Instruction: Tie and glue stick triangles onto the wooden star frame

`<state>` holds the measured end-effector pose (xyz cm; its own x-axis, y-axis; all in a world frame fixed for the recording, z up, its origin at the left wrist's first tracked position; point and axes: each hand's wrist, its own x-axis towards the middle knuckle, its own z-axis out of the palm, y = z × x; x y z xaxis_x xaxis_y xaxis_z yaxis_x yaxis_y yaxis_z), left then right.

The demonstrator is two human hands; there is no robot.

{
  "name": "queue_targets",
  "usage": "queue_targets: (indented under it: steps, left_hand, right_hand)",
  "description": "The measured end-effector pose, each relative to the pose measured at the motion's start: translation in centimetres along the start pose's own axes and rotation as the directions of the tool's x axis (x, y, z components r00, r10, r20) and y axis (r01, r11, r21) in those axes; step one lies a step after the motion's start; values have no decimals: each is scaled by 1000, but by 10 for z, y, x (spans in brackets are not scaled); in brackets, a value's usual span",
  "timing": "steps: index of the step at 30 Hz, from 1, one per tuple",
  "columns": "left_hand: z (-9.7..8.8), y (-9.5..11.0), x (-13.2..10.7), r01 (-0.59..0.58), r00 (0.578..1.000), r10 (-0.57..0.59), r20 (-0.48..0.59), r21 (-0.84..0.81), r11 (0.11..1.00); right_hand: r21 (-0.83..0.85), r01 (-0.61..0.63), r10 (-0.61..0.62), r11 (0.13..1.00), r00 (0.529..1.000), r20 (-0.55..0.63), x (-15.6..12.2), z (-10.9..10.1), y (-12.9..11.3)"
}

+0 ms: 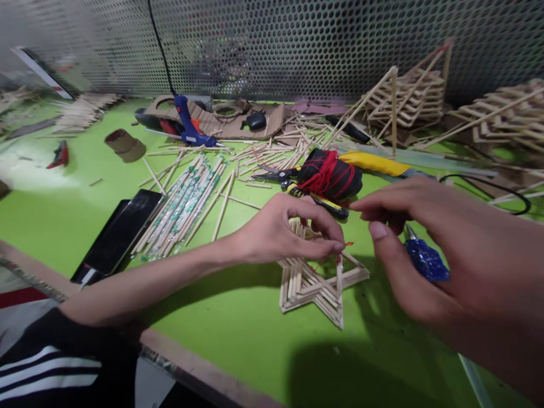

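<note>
A star-shaped frame of glued wooden sticks (pixel 312 280) lies flat on the green table (pixel 238 334). My left hand (pixel 284 229) rests on its upper part, fingers pinched on the frame's right point, where a bit of red thread shows. My right hand (pixel 420 249) is close to the camera at the right, thumb and forefinger pinched together towards the left fingertips; a blue-handled tool (pixel 425 259) sticks out under its palm. A black bundle wound with red thread (pixel 329 174) sits just behind both hands.
Loose sticks and wrapped chopsticks (pixel 182 204) lie left of centre beside a black phone (pixel 119 235). A blue glue gun (pixel 189 127), scissors (pixel 276 174), a yellow-handled tool (pixel 374 164) and stick structures (pixel 408 102) stand along the perforated back wall.
</note>
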<state>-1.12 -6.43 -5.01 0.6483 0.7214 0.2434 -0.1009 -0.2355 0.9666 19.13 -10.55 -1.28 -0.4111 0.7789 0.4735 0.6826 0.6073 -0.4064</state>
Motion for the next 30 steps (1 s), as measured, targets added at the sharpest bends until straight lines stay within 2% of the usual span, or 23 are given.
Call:
queue_targets:
  steps: [3,8,11,13,15,17,21,27,30]
  left_hand:
    - [0,-1,-1,7,1000,-7,-9,2,1000]
    - [-1,-4,-2,30,999,-30,-37,3,1000]
    - [-2,-6,-3,-9,1000,9,-18,-6,1000]
    - [-2,-7,-3,-46,998,46,-32,-9,999]
    - [-2,-9,-3,-71,996,71,-59,2,997]
    - [-2,-11,-3,-97,993,97,-69,6,995]
    - [-2,-12,-3,-143,987,144,-72,14,990]
    - [-1,-8,-3,-106,990,111,-83,59,993]
    - [-3,-6,-2,-99,994,103,-46,79,992]
  right_hand:
    - [2,27,-27,1000,999,-26,-1,6,4]
    - [164,-80,84,983,996,-18,-11,14,4]
    - [224,-130,136,966,991,-15,-17,17,5]
    - [347,-192,194,918,981,29,-20,19,6]
    - [506,-293,251,811,956,152,-21,20,6]
    - [577,-377,266,724,925,270,-20,22,4]
    - [546,-366,238,753,926,292,-14,21,0]
    - [595,-376,244,711,925,292,-7,20,1]
    - [602,-363,233,711,930,284,-8,20,2]
